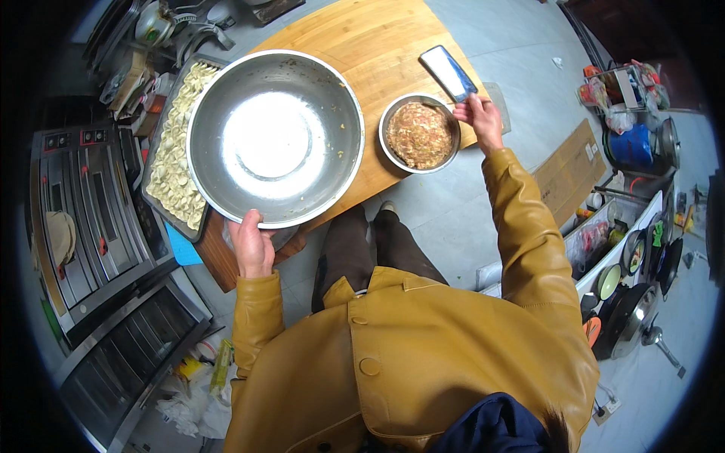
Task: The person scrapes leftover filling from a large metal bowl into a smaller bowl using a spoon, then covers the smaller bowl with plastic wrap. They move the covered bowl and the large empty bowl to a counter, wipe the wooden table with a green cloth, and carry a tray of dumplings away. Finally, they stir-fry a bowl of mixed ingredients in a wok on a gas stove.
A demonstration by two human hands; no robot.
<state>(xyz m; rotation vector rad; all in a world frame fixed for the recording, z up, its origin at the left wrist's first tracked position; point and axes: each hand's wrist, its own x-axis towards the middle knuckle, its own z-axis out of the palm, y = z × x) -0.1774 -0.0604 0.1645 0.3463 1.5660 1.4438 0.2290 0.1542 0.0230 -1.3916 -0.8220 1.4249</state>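
Note:
My left hand grips the near rim of a big steel basin, thumb over the edge. The basin holds nothing but small food scraps stuck to its wall. My right hand is closed at the right rim of a smaller steel bowl, fingertips pinched together. What they hold is too small to make out. Minced meat filling fills this bowl, and a dark utensil-like edge shows at its far side. Just beyond my right fingers lies a phone. Left of the basin, a dark tray carries many folded dumplings.
Everything stands on a wooden table with a curved edge. Ovens stand at the left. Flattened cardboard lies on the floor at right, near a blue bucket and a rack of pans.

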